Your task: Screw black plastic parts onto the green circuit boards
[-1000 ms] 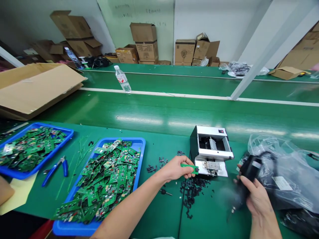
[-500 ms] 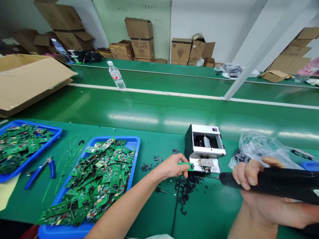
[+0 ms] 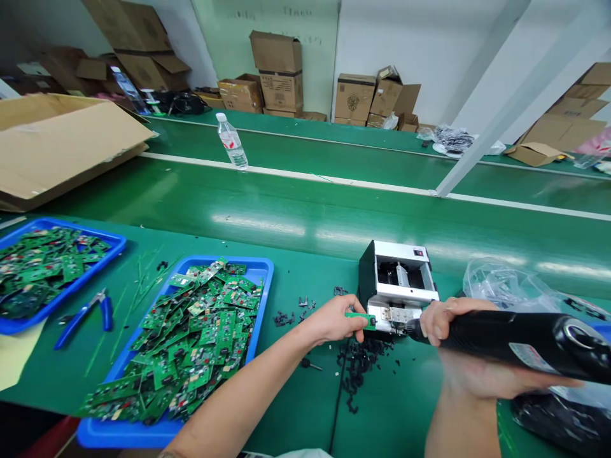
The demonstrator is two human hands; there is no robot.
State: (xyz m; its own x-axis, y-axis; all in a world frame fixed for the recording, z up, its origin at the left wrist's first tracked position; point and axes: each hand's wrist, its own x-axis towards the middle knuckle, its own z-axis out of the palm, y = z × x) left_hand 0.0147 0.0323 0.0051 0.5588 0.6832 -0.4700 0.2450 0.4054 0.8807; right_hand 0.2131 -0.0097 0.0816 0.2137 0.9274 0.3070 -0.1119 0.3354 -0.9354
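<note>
My left hand [image 3: 330, 321] pinches a narrow green circuit board strip [image 3: 359, 317] at the front of a small white-and-black bench machine [image 3: 398, 280]. My right hand [image 3: 439, 321] grips a black electric screwdriver [image 3: 520, 340] lying level. Its thin bit points left and reaches the metal plate [image 3: 394, 315] on the machine's front, close to the strip. My fingers hide part of the driver's body. The machine's top is open, showing a black mechanism and a metal part inside.
Two blue trays heaped with green circuit boards [image 3: 205, 331] stand left, with blue-handled pliers [image 3: 90, 318] nearby. Black plastic scraps [image 3: 358, 372] and a cord lie below the machine. A clear plastic bag [image 3: 506, 280] sits right. A conveyor-style green bench runs behind.
My right hand has swung the black driver from upright at the lower right to level, bringing its bit to the machine's front. My left hand still holds the green strip there.
</note>
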